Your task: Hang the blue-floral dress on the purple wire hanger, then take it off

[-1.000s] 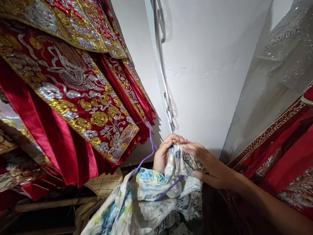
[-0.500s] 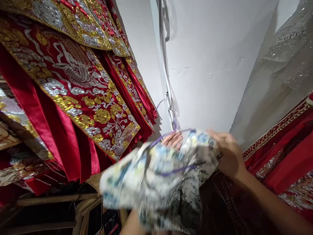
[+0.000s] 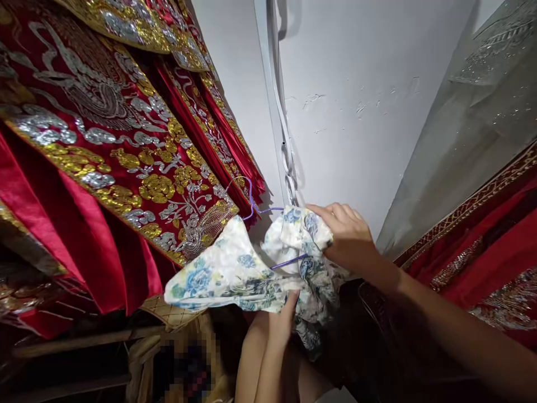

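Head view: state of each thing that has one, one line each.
Floral garment, bunched, held up
Purple hanger, partly inside the garment
Right hand, gripping the garment's upper edge
Left hand, thumb on the cloth, fingers hidden
Red embroidered garment, hanging
Pale strap, hanging, lower end looped

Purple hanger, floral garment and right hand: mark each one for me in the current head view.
Purple hanger (image 3: 289, 261): head view, on the visible stretch of its bar.
Floral garment (image 3: 251, 274): head view, on its patterned cloth.
Right hand (image 3: 347, 230): head view, on the back of the hand.
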`<state>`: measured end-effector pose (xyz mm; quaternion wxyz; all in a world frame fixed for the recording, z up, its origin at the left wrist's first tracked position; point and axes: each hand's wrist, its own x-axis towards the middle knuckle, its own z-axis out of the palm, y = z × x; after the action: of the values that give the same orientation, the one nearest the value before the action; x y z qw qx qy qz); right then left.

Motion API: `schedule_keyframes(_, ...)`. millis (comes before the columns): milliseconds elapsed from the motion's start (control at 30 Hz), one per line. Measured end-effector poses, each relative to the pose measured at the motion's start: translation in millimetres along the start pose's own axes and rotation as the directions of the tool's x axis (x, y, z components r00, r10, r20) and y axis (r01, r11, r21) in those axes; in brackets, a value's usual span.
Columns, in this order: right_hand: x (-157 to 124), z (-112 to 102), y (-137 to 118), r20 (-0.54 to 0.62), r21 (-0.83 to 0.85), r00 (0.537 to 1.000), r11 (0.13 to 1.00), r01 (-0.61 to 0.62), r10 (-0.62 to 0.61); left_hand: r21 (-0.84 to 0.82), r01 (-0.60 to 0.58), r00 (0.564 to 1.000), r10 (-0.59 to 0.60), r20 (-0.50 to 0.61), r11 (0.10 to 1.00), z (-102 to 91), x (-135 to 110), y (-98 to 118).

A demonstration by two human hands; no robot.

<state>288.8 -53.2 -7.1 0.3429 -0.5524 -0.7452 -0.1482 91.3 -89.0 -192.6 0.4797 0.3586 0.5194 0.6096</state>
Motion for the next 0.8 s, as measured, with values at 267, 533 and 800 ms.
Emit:
schedule_keyframes(267,-10,-20,51,-0.184,-0.008,0.879,0.894,-0.449,0.44,-0.036,0.084,0.985,-0.078,0.152,0.996,-14.0,0,36)
schedule_keyframes(533,13,-14,41,-0.083,0.0,0.977,0.98,-0.197,0.197,-0.072,0.127,0.987,-0.119,0.112,0.989,8.1,-18,10)
schedule_keyframes(800,-83,19,-12,-0.006,0.674,0.974,0.718,0.172,-0.228,-0.082,0.187,0.976,-0.176,0.129,0.979,4.2,-62,-12)
